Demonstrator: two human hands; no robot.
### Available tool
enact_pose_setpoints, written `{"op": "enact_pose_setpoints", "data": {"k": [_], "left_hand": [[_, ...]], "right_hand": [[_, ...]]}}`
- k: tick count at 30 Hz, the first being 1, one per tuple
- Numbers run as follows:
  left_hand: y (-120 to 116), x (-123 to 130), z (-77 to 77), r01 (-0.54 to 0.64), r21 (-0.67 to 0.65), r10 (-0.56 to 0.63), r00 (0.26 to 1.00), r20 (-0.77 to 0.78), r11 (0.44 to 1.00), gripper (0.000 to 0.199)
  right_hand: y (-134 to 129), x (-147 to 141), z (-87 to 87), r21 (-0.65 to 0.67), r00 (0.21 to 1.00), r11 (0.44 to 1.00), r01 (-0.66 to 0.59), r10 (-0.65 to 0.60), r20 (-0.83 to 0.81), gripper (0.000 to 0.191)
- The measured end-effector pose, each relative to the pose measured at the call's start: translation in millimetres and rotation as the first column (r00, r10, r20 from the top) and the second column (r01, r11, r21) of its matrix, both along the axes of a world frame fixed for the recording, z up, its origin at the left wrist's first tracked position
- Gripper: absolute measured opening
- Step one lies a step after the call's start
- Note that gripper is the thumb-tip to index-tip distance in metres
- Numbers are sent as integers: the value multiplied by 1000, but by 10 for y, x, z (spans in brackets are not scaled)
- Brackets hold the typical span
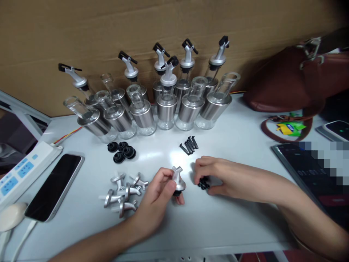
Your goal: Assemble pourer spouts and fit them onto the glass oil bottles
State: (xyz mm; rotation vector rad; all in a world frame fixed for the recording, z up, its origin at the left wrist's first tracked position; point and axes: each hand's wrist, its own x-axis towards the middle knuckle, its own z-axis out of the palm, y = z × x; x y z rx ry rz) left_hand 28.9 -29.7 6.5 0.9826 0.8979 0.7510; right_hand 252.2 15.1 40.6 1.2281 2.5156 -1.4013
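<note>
My left hand (160, 193) is closed around a silver spout (178, 180) with a black stopper at its base, held upright. My right hand (208, 174) is over a small pile of black parts (203, 183), thumb and fingers apart on either side of it; whether it grips one is hidden. Several loose silver spouts (131, 190) lie left of my left hand. Black stoppers (119, 157) are grouped behind them. Thin black levers (191, 145) lie behind my right hand.
Two rows of glass bottles (167, 109) with steel bands stand at the back, some with spouts. At left are a phone (54, 187) and power strip (25, 171). At right are a red-brown bag (289, 80), a strap, green-yellow packets (291, 128) and a dark timer screen (305, 174).
</note>
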Motion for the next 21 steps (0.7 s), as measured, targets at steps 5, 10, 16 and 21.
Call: {"op": "enact_pose_setpoints", "data": {"k": [5, 10, 16, 21], "left_hand": [[-4, -13, 15, 12, 17, -12, 999, -53, 1000, 44], [-17, -19, 33, 63, 32, -60, 993, -103, 997, 49], [-35, -25, 15, 96, 10, -96, 995, -11, 995, 47], [-24, -33, 26, 108, 39, -108, 994, -10, 993, 48]], "right_hand": [[-20, -56, 131, 88, 983, 984, 154, -144, -113, 21], [-91, -222, 116, 126, 938, 960, 249, -207, -277, 21], [-186, -378, 75, 23, 945, 973, 231, -219, -242, 17], [-202, -398, 77, 56, 961, 986, 157, -139, -239, 20]]}}
